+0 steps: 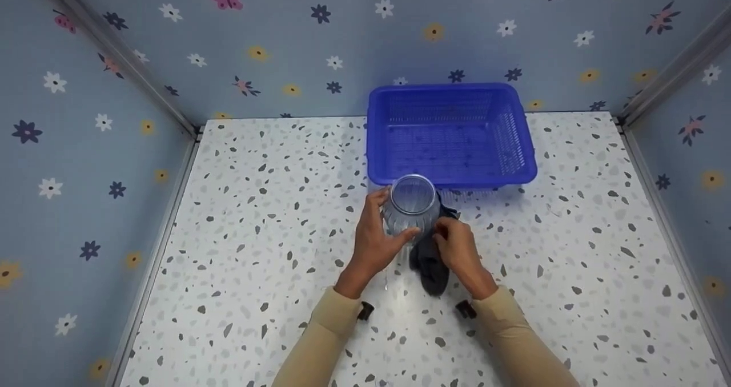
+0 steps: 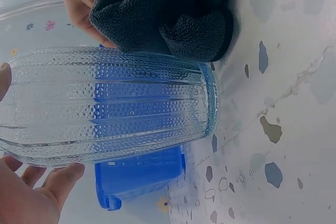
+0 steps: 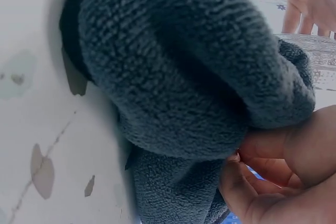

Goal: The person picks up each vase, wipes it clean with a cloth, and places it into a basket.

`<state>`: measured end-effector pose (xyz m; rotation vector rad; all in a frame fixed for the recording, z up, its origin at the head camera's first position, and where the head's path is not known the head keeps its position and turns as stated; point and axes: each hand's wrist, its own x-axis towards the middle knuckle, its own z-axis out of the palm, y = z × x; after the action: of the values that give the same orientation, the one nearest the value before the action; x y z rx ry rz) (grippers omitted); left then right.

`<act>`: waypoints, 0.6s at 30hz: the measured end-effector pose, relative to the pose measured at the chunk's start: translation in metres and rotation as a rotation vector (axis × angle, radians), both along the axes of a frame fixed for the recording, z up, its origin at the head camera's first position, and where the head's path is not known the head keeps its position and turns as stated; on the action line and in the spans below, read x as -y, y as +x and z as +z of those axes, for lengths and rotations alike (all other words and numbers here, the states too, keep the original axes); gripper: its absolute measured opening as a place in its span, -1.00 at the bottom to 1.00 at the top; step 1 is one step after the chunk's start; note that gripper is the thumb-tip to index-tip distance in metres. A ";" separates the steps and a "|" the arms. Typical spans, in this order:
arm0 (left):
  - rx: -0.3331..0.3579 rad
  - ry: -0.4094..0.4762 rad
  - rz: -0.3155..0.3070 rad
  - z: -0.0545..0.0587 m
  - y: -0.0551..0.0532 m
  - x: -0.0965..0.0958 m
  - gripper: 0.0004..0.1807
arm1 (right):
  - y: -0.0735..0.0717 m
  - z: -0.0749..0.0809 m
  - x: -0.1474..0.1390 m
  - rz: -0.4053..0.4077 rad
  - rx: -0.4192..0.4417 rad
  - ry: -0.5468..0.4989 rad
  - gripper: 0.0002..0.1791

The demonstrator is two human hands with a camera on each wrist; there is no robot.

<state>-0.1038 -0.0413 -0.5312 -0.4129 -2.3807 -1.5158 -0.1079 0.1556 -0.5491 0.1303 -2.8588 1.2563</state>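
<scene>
A clear ribbed glass jar (image 1: 412, 204) with a wide round mouth stands tilted a little in front of the basket. My left hand (image 1: 377, 233) grips it from the left, thumb across the near side and fingers round the far side. In the left wrist view the dimpled glass wall (image 2: 131, 106) and its thick base show. Along the jar's right side, my right hand (image 1: 458, 247) pinches a dark grey terry cloth (image 1: 429, 267) between thumb and fingers. The bunched cloth (image 3: 178, 72) hangs down to the tabletop, close against the glass.
Behind the jar, a blue plastic basket (image 1: 451, 178) with slotted walls stands near the back wall. The speckled white tabletop (image 1: 274, 216) is bounded by flower-patterned panels (image 1: 320, 50) at the back and both sides.
</scene>
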 end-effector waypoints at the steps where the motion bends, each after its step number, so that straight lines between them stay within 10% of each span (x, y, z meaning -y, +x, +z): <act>1: -0.001 0.000 0.000 0.000 0.000 0.000 -0.09 | 0.000 0.000 0.000 -0.001 0.003 -0.002 -0.89; 18: -0.002 -0.015 0.019 0.001 -0.001 -0.001 -0.09 | 0.008 0.070 -0.008 -0.021 -0.090 -0.145 -0.85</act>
<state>-0.1051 -0.0400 -0.5307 -0.3942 -2.3888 -1.4891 -0.0995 0.1640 -0.4789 0.1496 -2.6763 1.4098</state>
